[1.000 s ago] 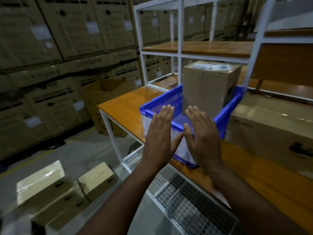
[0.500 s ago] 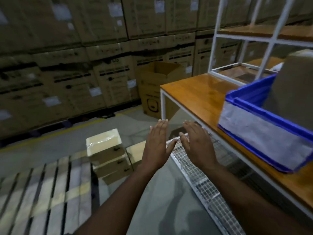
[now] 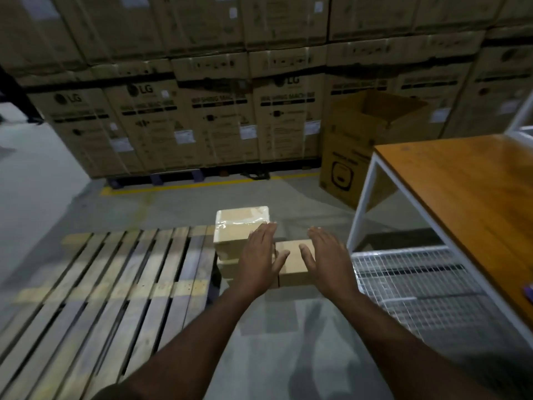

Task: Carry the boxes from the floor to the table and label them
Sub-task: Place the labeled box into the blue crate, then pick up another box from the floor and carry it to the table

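A stack of small tan boxes stands on the floor; its top box [image 3: 240, 226] is wrapped in shiny tape. A lower small box [image 3: 292, 262] sits beside the stack on the right. My left hand [image 3: 259, 261] and my right hand [image 3: 327, 259] are stretched out in front of me with straight fingers, palms facing each other, holding nothing. They hover in front of the boxes, the lower box showing between them. The wooden table [image 3: 467, 194] with a white frame stands to the right.
A wooden pallet [image 3: 109, 278] lies on the floor at the left. A wire mesh shelf [image 3: 415, 287] sits under the table. An open cardboard carton [image 3: 363, 145] stands beyond the table's corner. Stacked large cartons [image 3: 202, 119] line the far side behind a yellow floor line.
My view has turned left and down, away from the blue crate on the table to the floor boxes. Both hands stay open and have spread slightly apart.
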